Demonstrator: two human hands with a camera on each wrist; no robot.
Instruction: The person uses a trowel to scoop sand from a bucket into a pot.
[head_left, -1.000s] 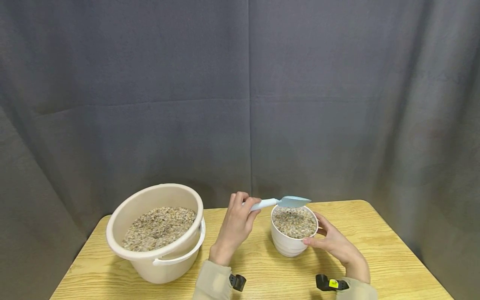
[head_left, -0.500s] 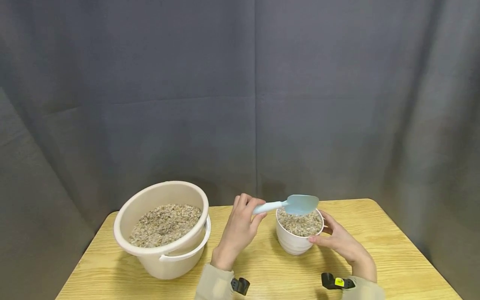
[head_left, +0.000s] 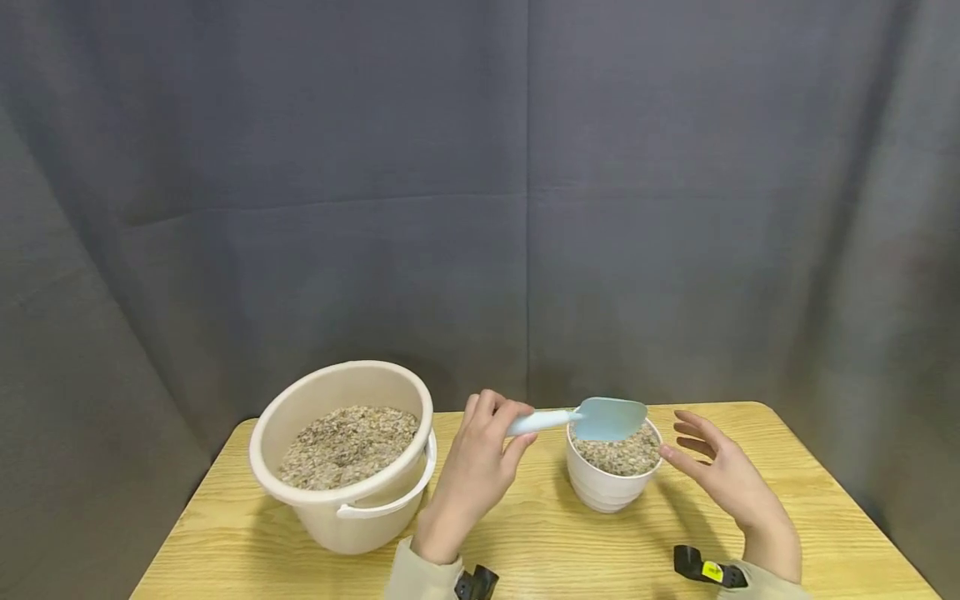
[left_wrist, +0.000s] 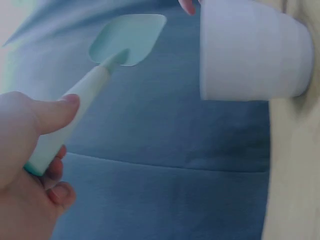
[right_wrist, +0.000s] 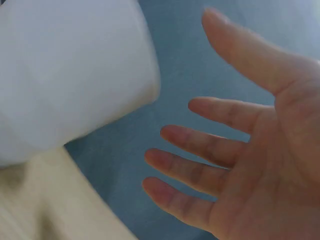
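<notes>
My left hand (head_left: 480, 467) grips the pale handle of a light blue trowel (head_left: 611, 419), thumb along the top in the left wrist view. The trowel's blade (left_wrist: 131, 39) is tilted on its side above the rim of a white pot (head_left: 606, 490), with no gravel seen on it. Small tan and grey gravel (head_left: 622, 457) fills the pot nearly to its rim. To the pot's right, my right hand (head_left: 731, 483) has its fingers spread; the right wrist view shows a gap between its fingertips and the pot (right_wrist: 75, 75).
A cream bucket (head_left: 367, 527) stands at the left of the wooden table (head_left: 540, 550), its white handle (head_left: 390, 504) hanging at the side. It holds more of the same gravel (head_left: 348, 448). A dark grey curtain (head_left: 450, 208) hangs behind the table.
My right hand has let go of the pot and drawn off to the right. The trowel's blade has turned from lying flat to standing on its side over the pot. The head view has swung left.
</notes>
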